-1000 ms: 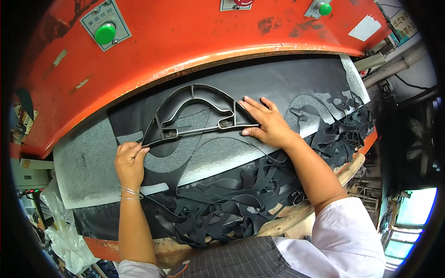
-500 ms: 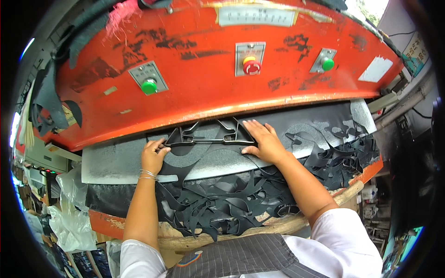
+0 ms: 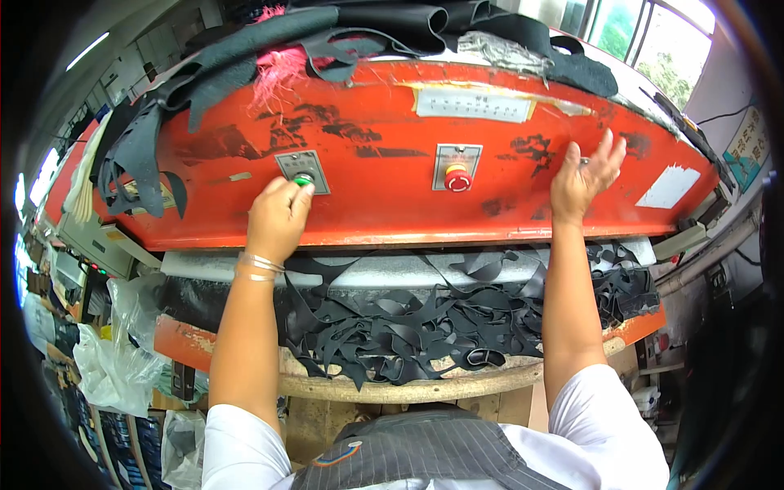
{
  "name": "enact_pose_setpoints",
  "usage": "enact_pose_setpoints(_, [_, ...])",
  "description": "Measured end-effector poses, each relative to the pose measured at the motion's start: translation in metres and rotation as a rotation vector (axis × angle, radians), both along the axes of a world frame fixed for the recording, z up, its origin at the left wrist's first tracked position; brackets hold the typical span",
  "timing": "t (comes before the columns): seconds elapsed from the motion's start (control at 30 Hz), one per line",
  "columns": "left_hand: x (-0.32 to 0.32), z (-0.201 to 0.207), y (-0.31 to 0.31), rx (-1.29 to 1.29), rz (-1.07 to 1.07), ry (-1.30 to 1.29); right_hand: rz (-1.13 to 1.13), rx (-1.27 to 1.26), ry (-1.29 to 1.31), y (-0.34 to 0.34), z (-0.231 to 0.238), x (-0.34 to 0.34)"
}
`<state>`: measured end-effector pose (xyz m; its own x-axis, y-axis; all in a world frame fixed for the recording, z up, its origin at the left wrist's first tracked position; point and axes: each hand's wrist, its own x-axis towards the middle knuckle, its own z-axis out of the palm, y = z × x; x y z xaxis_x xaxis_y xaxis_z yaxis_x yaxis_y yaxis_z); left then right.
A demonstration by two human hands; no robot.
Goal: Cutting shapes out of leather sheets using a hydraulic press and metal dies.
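My left hand [image 3: 279,218] is curled into a loose fist, its thumb against the left green push button [image 3: 303,179] on the red machine beam [image 3: 384,208]. Bracelets ring that wrist. On the right, my right hand [image 3: 581,180] is raised flat against or just in front of the beam, its fingers spread and nothing in them. It covers the place of the second green button. Between the hands sits a red emergency stop button [image 3: 457,179] on a metal plate. Below the beam, the pale cutting board [image 3: 392,267] shows only its near strip; the metal cutting die is out of sight.
Tangled black leather scraps [image 3: 408,331] cover the ledge before the board, above a wooden rail [image 3: 441,388]. Black sheets [image 3: 392,28] and pink fibres [image 3: 282,73] lie on top of the beam. Clear plastic bags [image 3: 114,367] hang at the left.
Both hands have left the metal cutting die and risen to the red beam's buttons. The beam now hides the die and most of the board, and the view has shifted.
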<state>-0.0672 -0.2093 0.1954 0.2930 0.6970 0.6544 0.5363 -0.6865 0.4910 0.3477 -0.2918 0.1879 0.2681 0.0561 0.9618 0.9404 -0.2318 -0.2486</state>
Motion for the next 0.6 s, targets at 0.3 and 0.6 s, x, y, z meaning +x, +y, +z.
enact_pose_setpoints(0.3, [-0.003, -0.15, -0.232, -0.448, -0.385, 0.222, 1.238, -1.221, -0.133, -0.187, -0.094, -0.176])
enact_pose_setpoints(0.6, [0.017, -0.159, -0.276, -0.321, -0.05, 0.341, 1.008, -1.216, -0.186, -0.229, -0.147, -0.219])
